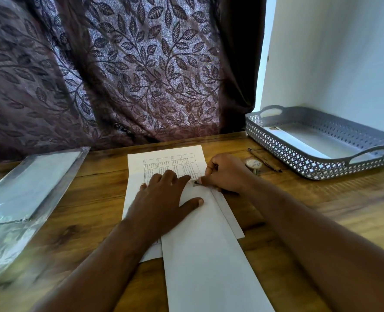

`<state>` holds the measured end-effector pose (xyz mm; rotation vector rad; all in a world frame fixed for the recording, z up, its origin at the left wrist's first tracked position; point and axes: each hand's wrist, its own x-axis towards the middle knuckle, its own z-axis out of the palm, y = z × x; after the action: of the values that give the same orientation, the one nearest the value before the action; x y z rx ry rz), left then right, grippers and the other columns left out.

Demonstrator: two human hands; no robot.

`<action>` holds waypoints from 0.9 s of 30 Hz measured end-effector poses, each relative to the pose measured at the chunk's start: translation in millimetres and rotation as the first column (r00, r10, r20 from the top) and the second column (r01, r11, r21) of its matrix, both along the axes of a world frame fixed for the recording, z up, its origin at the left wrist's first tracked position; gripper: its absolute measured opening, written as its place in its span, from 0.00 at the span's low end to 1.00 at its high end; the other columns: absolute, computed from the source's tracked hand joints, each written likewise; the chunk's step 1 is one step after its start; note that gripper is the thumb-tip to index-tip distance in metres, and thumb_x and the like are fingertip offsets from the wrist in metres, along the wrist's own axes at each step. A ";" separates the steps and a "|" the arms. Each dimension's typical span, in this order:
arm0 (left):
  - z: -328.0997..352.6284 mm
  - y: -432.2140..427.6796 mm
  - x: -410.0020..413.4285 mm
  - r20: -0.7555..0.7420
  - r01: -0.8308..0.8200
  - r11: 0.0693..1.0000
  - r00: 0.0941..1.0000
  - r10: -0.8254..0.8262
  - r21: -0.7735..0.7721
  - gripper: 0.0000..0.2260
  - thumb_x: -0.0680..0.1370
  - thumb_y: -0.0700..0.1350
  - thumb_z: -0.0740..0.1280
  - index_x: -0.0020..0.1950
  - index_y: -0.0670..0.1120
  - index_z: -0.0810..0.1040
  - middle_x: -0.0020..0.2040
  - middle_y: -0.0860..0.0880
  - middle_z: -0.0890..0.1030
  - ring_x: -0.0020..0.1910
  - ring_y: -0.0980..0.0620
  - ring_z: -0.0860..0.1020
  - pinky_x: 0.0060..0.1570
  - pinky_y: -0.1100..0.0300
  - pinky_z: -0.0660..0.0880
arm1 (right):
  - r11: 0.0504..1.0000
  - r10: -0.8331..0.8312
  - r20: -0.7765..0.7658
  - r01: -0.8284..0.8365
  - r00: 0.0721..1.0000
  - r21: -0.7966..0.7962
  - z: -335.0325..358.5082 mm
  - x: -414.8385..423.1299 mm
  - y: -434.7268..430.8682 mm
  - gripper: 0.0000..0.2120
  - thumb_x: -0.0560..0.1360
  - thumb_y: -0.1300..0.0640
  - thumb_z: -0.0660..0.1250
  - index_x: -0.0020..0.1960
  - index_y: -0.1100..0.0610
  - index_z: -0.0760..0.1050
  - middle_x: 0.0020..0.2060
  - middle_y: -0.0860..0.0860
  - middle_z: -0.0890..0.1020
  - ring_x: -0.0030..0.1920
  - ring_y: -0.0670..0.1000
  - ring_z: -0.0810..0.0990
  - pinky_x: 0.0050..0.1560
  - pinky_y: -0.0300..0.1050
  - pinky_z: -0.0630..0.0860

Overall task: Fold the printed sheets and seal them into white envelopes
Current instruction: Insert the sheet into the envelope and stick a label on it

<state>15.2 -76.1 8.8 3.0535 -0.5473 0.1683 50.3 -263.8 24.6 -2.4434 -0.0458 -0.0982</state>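
A long white envelope [209, 255] lies lengthwise on the wooden table, partly over a stack of printed sheets [164, 161] that show a table of text. My left hand [164, 197] lies flat with spread fingers on the envelope's far end and the sheets. My right hand [224, 174] has curled fingers and pinches something small and dark at the envelope's far corner; what it is cannot be made out.
A grey perforated tray [321, 163] at the right holds a white envelope [303, 138]. A pen [265, 159] and a small round tape roll [253, 164] lie beside it. A clear plastic pack of envelopes [26, 188] sits at the left. A dark leaf-patterned curtain hangs behind.
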 end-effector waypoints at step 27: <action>21.5 34.2 9.4 -0.274 -0.281 0.220 0.960 0.060 -0.934 0.18 0.78 0.39 0.71 0.66 0.51 0.75 0.49 0.45 0.83 0.41 0.52 0.84 0.32 0.63 0.78 | 0.903 0.175 -0.069 -0.132 0.982 0.409 10.1 -18.8 5.0 0.12 0.81 0.51 0.67 0.54 0.61 0.82 0.43 0.54 0.86 0.31 0.49 0.81 0.27 0.41 0.74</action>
<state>24.6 -41.9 30.3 1.7790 0.0136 0.1467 31.6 -258.8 34.7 -2.0181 -0.1570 0.0840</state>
